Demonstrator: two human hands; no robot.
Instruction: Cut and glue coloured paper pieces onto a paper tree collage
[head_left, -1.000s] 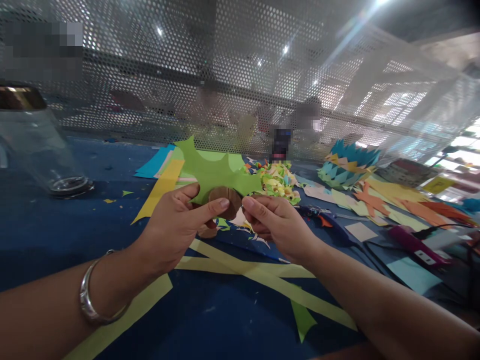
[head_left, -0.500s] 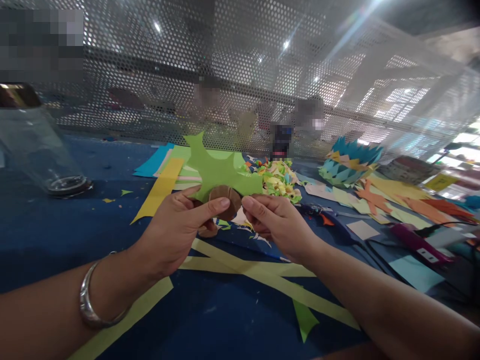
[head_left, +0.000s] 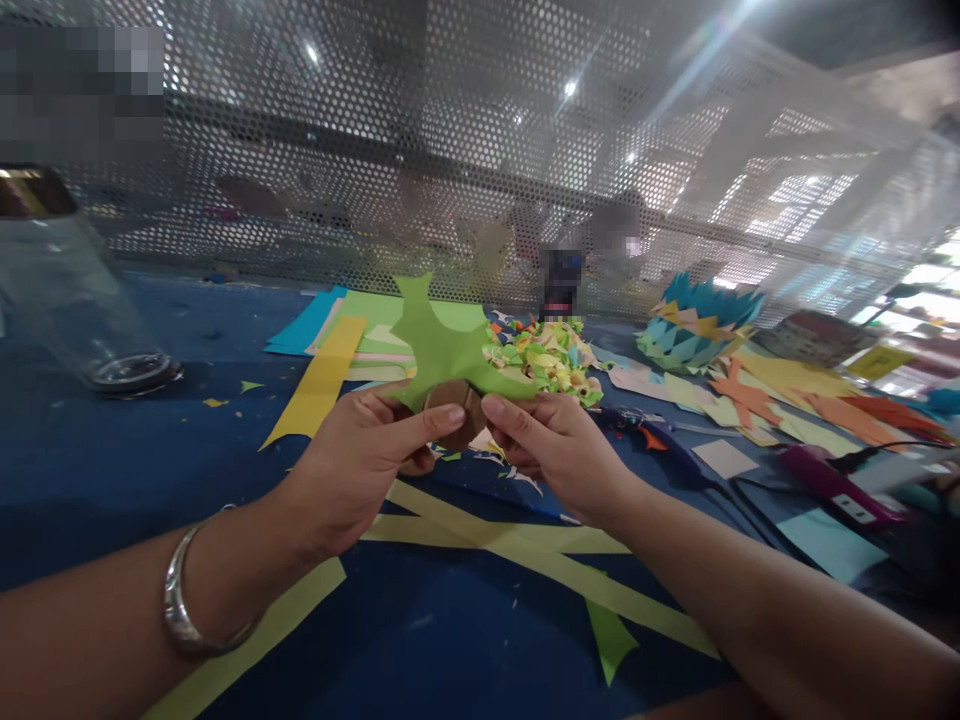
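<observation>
Apparently, left fingers pinch a brown disc, right fingers a green paper cutout. Paper's likely flimsy; hold edges.

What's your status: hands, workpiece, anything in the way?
Left hand gripping brown cardboard-like disc against jagged-edged green paper piece. Right hand pinching at the green piece's edge. Crossed pale-yellow paper strips below both hands, seemingly not obstructing.

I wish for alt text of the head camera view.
The left hand holds a jagged green paper cutout and a round brown disc; the right hand pinches at the cutout's edge, above a blue table with coloured paper scraps.
</observation>
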